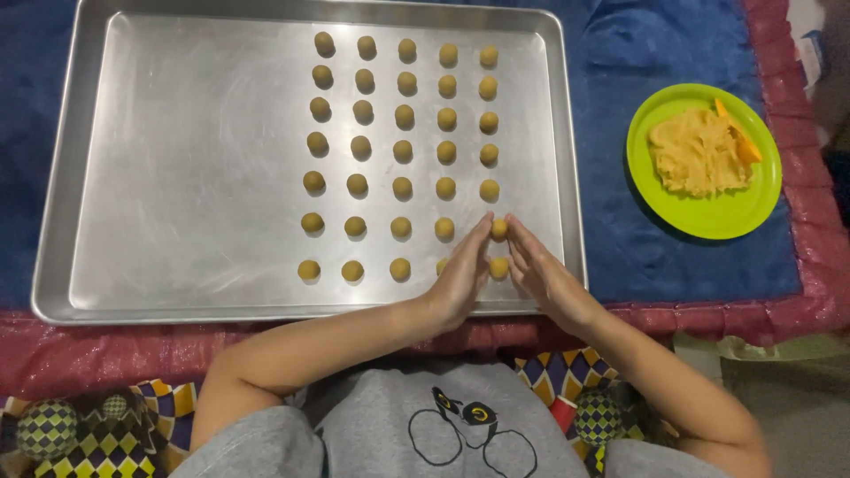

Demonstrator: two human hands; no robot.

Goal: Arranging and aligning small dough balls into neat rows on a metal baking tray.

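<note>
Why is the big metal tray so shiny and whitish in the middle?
In the head view, overhead light glares off the bare baking tray, washing its middle pale; each dough ball casts a small soft shadow; the green plate stays sharp, while both hands look slightly soft.
</note>
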